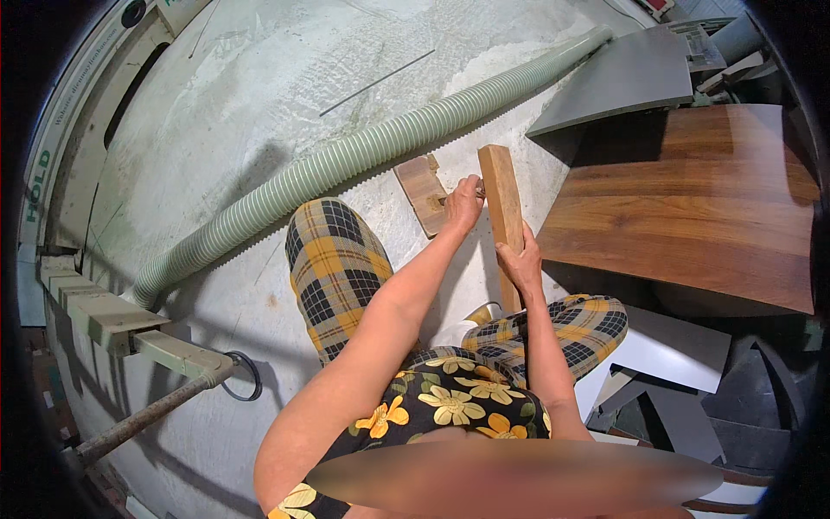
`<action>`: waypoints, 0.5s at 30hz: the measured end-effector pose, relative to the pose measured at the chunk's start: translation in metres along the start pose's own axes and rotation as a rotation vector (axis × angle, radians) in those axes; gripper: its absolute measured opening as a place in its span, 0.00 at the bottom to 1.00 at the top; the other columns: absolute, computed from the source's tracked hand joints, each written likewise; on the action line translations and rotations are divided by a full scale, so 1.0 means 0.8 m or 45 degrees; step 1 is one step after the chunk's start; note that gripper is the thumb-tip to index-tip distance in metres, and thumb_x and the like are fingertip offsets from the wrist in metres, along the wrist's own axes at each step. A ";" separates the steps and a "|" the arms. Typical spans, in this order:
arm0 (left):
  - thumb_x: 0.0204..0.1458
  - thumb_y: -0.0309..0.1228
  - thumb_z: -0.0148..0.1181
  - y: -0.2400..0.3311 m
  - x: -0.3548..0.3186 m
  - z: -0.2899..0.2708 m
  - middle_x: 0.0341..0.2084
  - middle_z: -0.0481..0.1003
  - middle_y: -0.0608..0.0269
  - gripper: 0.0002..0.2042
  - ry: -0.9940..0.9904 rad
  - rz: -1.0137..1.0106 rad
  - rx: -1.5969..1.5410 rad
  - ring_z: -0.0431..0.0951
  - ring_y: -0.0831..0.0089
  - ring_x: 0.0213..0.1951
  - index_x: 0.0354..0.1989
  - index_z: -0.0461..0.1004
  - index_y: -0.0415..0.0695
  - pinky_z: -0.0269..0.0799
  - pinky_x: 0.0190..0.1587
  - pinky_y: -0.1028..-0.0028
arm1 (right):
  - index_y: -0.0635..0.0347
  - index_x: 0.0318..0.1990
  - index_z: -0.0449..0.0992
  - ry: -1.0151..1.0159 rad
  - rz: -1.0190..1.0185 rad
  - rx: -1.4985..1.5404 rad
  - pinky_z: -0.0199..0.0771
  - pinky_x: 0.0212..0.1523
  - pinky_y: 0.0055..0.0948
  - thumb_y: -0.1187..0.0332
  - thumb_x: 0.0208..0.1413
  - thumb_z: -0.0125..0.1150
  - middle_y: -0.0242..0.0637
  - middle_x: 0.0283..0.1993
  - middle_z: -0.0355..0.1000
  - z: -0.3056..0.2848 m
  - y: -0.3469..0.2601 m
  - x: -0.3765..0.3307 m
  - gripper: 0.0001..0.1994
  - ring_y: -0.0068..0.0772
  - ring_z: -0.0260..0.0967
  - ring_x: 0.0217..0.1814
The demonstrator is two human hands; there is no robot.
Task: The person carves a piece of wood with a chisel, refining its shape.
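On my feed the pale, blotchy floor [259, 95] spreads widest around 11 o'clock. A ribbed hose [380, 138] crosses it from 9 to 1. I make out a beige machine [69, 173] at 10, a grey panel [622, 82] at 2, a brown one [683, 225] at 3, catching light, and a white board [679, 350] at 4. Soft shadows lie at 8.

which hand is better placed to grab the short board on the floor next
Probably the left hand: it appears close beside the short board in this view. The right hand is farther off, gripping the wooden block. Whether the left hand is free is unclear.
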State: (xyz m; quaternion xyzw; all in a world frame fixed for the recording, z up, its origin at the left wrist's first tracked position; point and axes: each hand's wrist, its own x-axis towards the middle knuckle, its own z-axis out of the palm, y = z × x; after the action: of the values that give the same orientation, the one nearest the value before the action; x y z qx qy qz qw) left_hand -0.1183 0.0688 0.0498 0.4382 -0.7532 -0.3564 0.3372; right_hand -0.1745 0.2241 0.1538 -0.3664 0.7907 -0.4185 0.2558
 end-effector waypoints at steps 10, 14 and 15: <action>0.43 0.24 0.61 -0.008 -0.001 0.003 0.37 0.72 0.51 0.17 -0.094 -0.003 -0.029 0.75 0.49 0.41 0.43 0.67 0.45 0.71 0.42 0.54 | 0.64 0.60 0.65 0.011 -0.021 0.002 0.74 0.38 0.27 0.69 0.44 0.61 0.40 0.40 0.75 -0.002 0.006 0.000 0.31 0.26 0.72 0.35; 0.44 0.24 0.61 -0.009 -0.001 0.004 0.38 0.72 0.51 0.18 -0.132 0.008 -0.015 0.75 0.48 0.42 0.46 0.67 0.46 0.71 0.42 0.53 | 0.64 0.60 0.65 0.015 -0.030 0.017 0.74 0.37 0.27 0.70 0.44 0.61 0.39 0.40 0.75 -0.002 0.018 0.003 0.31 0.26 0.72 0.35; 0.44 0.24 0.61 -0.012 -0.001 0.005 0.38 0.72 0.51 0.18 -0.130 0.007 -0.013 0.75 0.48 0.42 0.46 0.67 0.46 0.71 0.42 0.53 | 0.64 0.59 0.65 0.006 -0.020 0.044 0.74 0.36 0.26 0.70 0.45 0.61 0.39 0.40 0.75 -0.001 0.019 0.003 0.30 0.25 0.72 0.34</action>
State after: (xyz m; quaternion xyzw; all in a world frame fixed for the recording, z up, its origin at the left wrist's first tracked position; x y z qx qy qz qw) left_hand -0.1170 0.0670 0.0400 0.4156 -0.7688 -0.3812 0.3016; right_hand -0.1818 0.2280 0.1410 -0.3671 0.7810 -0.4350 0.2571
